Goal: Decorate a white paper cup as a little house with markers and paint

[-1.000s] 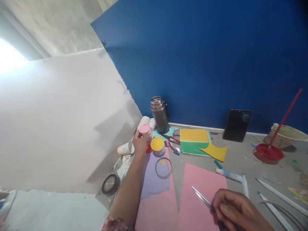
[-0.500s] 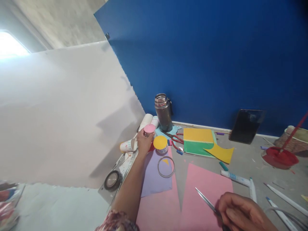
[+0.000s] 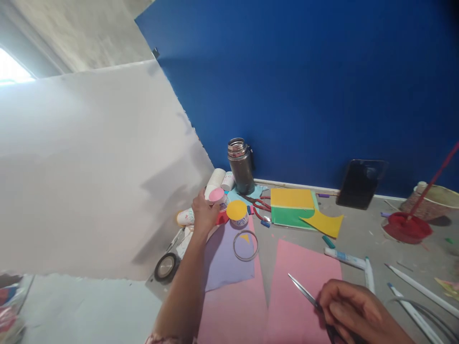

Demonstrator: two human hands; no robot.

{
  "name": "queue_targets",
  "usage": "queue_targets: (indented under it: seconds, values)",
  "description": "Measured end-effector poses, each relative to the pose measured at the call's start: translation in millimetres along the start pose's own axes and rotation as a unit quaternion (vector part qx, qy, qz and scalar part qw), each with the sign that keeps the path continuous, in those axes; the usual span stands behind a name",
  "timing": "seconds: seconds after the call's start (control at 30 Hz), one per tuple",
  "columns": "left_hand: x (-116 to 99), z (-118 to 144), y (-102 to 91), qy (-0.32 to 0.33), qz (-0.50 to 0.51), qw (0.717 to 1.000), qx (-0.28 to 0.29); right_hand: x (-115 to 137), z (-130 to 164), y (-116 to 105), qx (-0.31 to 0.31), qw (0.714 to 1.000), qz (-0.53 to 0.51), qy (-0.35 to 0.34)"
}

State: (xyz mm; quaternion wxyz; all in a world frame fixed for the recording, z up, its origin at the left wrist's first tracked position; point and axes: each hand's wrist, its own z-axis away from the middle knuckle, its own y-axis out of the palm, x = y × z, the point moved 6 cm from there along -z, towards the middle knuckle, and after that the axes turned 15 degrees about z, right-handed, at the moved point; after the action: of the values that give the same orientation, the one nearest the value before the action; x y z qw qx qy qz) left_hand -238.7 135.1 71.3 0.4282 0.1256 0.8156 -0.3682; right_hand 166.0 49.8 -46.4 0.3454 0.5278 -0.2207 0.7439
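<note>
The left hand (image 3: pixel 202 215) grips a cup with a pink top (image 3: pixel 216 194), just left of the yellow-topped cup (image 3: pixel 237 210). A clear ring (image 3: pixel 245 245) lies just below that yellow cup on the lilac sheet (image 3: pixel 225 258), and a flask (image 3: pixel 240 166) stands above it. Well to the lower right of the yellow cup, the right hand (image 3: pixel 353 313) holds scissors (image 3: pixel 303 292) over pink paper (image 3: pixel 301 296).

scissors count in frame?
2. A steel pair is in the right hand, over the pink paper. A red-handled pair lies on the floor by the flask. More may be hidden among the clutter.
</note>
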Motion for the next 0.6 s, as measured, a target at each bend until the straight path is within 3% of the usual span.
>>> queue_targets:
  seconds: [0.17, 0.33, 0.43, 0.6]
  values:
    - [-38, 47, -9.7, 0.034, 0.042, 0.994, 0.098, 25, 2, -7, -0.051, 0.997, 0.056, -0.024]
    - [-76, 116, 14.1, 0.092, 0.101, 0.945, 0.298, 60, 9, -41, -0.199, 0.977, 0.070, -0.012]
    - [-90, 160, 35.4, 0.151, 0.110, 0.883, 0.430, 69, 16, -52, -0.191, 0.966, 0.171, 0.010]
    - [-94, 203, 53.9, 0.199, 0.125, 0.825, 0.514, 60, 39, -46, -0.166, 0.885, 0.432, 0.046]
